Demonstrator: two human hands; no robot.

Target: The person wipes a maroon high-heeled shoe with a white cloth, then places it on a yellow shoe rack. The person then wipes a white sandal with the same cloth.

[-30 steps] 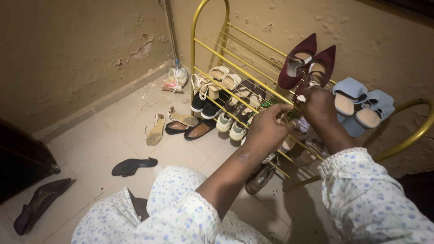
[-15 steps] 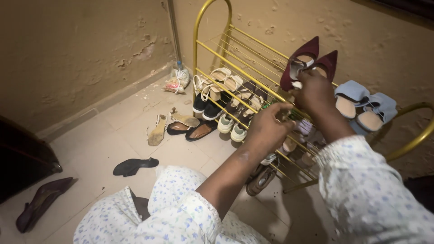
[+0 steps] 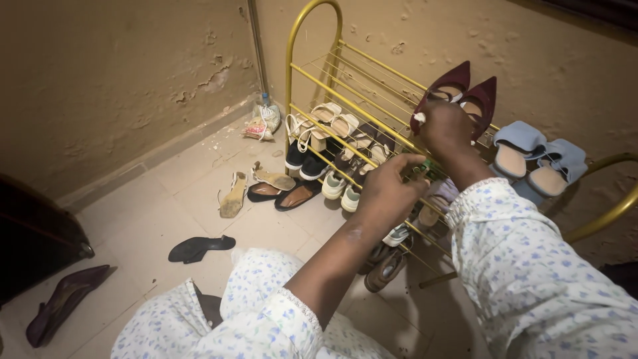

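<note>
Reaching to the upper right of the frame, the right hand (image 3: 446,127) clamps its grip on a maroon pointed heel (image 3: 444,90) on the gold shoe rack (image 3: 312,40), toe aimed up-right, long axis diagonal. Lower, the left hand (image 3: 385,193) pinches a rack bar beside a small green thing.

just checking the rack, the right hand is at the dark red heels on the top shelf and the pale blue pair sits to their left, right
Not quite. In the head view the pale blue pair sits to the right of the dark red heels, not the left. The right hand is at the heels on the gold rack.
</note>
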